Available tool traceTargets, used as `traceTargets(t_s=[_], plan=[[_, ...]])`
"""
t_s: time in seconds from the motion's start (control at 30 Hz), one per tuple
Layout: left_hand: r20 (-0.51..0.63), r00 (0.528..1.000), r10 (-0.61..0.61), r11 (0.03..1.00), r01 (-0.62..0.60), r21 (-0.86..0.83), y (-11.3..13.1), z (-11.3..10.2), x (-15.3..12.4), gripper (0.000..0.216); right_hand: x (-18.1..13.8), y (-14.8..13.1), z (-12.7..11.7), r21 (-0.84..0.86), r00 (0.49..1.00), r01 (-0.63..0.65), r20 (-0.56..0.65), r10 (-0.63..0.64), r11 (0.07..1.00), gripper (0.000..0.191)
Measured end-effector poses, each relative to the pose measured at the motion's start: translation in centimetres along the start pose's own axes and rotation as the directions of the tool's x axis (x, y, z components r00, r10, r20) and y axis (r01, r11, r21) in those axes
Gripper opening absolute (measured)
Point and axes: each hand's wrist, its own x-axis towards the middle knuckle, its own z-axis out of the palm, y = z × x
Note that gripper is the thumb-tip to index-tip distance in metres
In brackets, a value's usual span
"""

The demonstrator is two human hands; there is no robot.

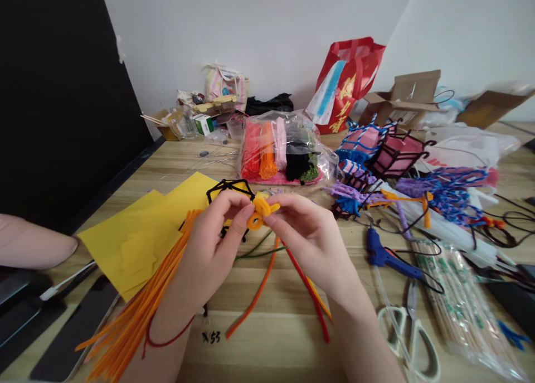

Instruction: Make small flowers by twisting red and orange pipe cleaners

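Over the middle of the table, both hands pinch a yellow-orange pipe cleaner bent into small loops. My left hand has thumb and forefinger closed on its left side, and my right hand grips it from the right. A black lantern-like frame with yellow panels stands just behind my left hand, partly hidden. Beneath the hands lie an orange pipe cleaner, a red pipe cleaner and a green one. A bundle of orange pipe cleaners runs beside and under my left forearm.
Yellow sheets and a phone lie left, near another person's arm. To the right are a blue glue gun, scissors and bagged sticks. A bag of pipe cleaners and pink lanterns sit behind.
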Motion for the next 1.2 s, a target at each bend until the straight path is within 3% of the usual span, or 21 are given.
traceTargets(t_s=[0.17,0.27,0.33,0.43,0.6,0.73,0.83,0.97,1.07,1.2], plan=[[0.107,0.988,-0.114,0.99,0.123,-0.074,0.1,0.1,-0.3,0.026,-0.2,0.0,-0.1,-0.092,0.998,0.05,0.03,-0.048,0.994,0.01],[0.096,0.992,-0.079,0.991,0.089,-0.102,0.1,0.1,-0.2,0.024,-0.2,-0.2,-0.1,-0.044,0.999,0.027,0.035,-0.026,0.999,0.009],[0.027,1.0,-0.012,0.997,0.013,-0.073,0.0,0.1,-0.2,0.018,-0.1,-0.3,-0.2,0.07,0.999,-0.028,0.035,0.025,0.997,0.009],[-0.072,0.985,0.159,0.983,-0.151,0.102,-0.2,0.0,-0.1,0.007,0.2,-0.4,-0.2,0.229,0.989,-0.132,0.095,0.113,0.964,0.013],[-0.043,0.884,0.466,0.825,-0.417,0.382,-0.8,-0.5,0.3,0.009,0.2,-0.2,-0.1,0.314,0.987,-0.147,0.112,0.117,0.938,0.018],[0.012,0.824,0.567,0.74,-0.516,0.432,-0.8,-0.9,0.6,0.008,0.1,0.0,0.1,0.248,0.994,-0.094,0.083,0.076,0.964,0.017],[0.034,0.871,0.49,0.811,-0.47,0.348,-0.4,-1.0,0.4,0.011,-0.1,0.1,0.1,0.139,0.998,-0.032,0.051,0.026,0.99,0.013],[0.029,0.974,0.226,0.96,-0.228,0.163,0.4,-1.0,0.0,0.013,-0.2,0.0,-0.4,-0.063,0.989,0.119,0.091,-0.113,0.991,0.014],[0.058,0.996,0.068,0.997,-0.07,0.031,0.8,-0.9,-0.1,0.02,-0.1,0.0,-0.7,-0.178,0.976,0.193,0.137,-0.17,0.965,0.015],[0.04,0.999,-0.025,0.999,0.027,-0.038,1.0,-0.5,0.0,0.022,0.2,0.2,-0.8,-0.166,0.975,0.2,0.132,-0.18,0.966,0.013]])
